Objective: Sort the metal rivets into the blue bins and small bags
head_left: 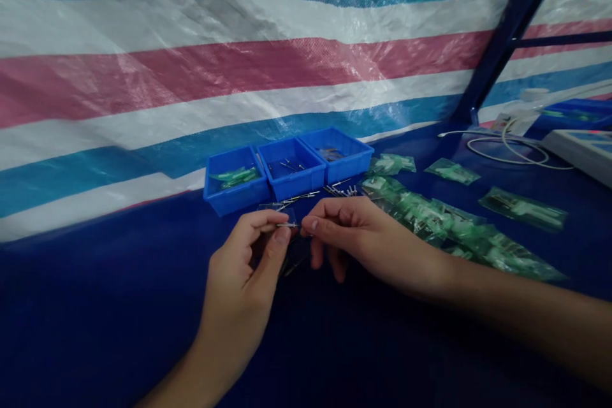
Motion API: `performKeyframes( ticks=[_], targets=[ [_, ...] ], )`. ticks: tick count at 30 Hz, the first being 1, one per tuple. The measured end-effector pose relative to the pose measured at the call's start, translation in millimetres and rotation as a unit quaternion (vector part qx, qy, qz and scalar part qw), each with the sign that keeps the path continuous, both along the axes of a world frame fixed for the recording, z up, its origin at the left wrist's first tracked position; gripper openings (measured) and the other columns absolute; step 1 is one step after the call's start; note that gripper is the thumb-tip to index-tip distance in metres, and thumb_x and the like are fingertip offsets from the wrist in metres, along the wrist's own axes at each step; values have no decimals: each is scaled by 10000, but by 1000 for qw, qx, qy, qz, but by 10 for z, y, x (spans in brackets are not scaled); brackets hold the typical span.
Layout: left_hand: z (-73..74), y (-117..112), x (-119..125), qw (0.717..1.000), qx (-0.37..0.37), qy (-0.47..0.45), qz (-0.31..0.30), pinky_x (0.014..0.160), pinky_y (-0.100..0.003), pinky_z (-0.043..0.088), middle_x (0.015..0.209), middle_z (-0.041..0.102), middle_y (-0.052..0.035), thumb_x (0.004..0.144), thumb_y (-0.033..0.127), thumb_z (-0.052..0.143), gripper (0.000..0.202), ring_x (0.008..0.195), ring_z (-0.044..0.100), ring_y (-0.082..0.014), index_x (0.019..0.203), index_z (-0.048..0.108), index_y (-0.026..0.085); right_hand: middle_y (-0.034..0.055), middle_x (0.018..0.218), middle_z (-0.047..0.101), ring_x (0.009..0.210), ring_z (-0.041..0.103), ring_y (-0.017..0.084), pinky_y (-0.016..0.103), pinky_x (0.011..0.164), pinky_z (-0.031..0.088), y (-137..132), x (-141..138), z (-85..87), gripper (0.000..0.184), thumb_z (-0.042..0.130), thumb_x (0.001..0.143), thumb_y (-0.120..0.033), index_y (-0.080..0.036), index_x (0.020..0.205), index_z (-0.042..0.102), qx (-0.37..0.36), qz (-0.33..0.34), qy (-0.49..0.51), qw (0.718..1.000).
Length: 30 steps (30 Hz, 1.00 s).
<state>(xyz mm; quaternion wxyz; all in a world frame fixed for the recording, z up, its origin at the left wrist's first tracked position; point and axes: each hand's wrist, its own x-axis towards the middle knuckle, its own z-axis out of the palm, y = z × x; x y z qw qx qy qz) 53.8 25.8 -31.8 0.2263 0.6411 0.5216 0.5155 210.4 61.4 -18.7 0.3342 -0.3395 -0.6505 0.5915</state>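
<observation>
Between my two hands is a thin silvery pin (289,225) that looks like a pop rivet. My left hand (248,268) pinches it between thumb and fingertips. At its other end, the thumb and forefinger of my right hand (351,229) are closed on the tip. Similar loose metal pins (340,190) lie on the blue table just beyond my hands. A few dark pieces under my fingers are partly hidden and too dim to name.
Three blue bins stand behind my hands: a left bin (239,194) with green pieces, a middle bin (299,186) with a few pins, a right bin (351,169) with small parts. Green-tinted plastic packets (444,220) lie right. A white cable (507,146) coils near a pale device (581,150).
</observation>
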Motion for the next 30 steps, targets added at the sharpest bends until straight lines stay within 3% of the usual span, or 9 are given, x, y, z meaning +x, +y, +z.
performKeyframes(
  ticks=[5,10,15,17,24,30],
  targets=[
    [-1,-7,-19,999,8,42,-12,504,-103,473,733,678,64,814,269,575,87,629,635,-74,881,631,271,-43,511,537,390,474,50,144,398,382,-12,-13,-38,220,401,913,-288,-154,758,481,-41,66,-3,997],
    [-5,9,-27,998,22,51,-9,532,-84,471,798,685,83,807,269,595,257,706,638,-64,1053,587,342,-51,510,504,399,454,40,143,413,400,-33,-29,-51,220,503,858,-304,-143,708,503,-65,130,-7,989],
    [13,27,-24,997,15,64,-35,537,-102,465,697,671,81,796,245,598,74,626,625,-61,826,655,282,-33,547,542,385,451,24,132,402,367,-38,-40,-54,241,538,823,-296,-130,649,515,-92,106,8,990],
    [29,29,-21,996,19,68,-47,551,-121,471,691,669,71,798,222,583,90,620,623,-69,798,662,265,-28,556,556,377,454,24,133,398,355,-35,-36,-61,214,506,836,-260,-128,669,533,-102,87,22,991],
    [25,17,-24,993,27,91,-71,702,-197,519,929,692,35,797,173,557,200,822,650,-121,921,669,283,-21,535,562,350,444,30,144,376,324,0,-33,-67,188,454,835,-172,-119,709,584,-128,47,72,988],
    [10,17,-19,991,13,96,-95,620,-188,513,901,683,39,764,120,549,272,724,654,-101,973,628,276,-28,536,544,374,444,27,140,386,332,3,-29,-85,226,495,856,-255,-122,687,564,-120,45,65,990]
  ],
)
